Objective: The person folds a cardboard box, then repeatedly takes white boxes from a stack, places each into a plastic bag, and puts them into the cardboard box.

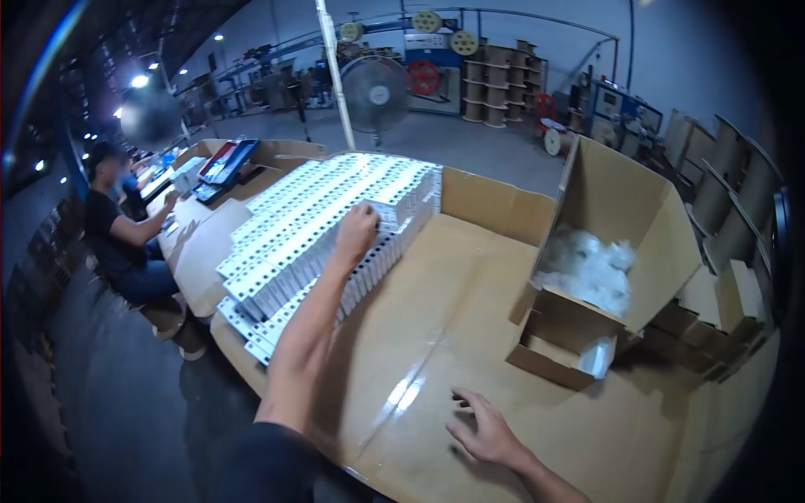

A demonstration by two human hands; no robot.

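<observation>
Bare bench (453, 335) lies open between my hands. My left hand (356, 235) has fingers closed on a small white box (381, 214) atop the stack (319, 226); my right hand (486, 432) rests spread, holding nothing.

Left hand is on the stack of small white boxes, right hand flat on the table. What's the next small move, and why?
Probably close the left hand on the one small white box under its fingers and lift it off the stack of white boxes; the right hand rests empty on the cardboard-covered table.
</observation>
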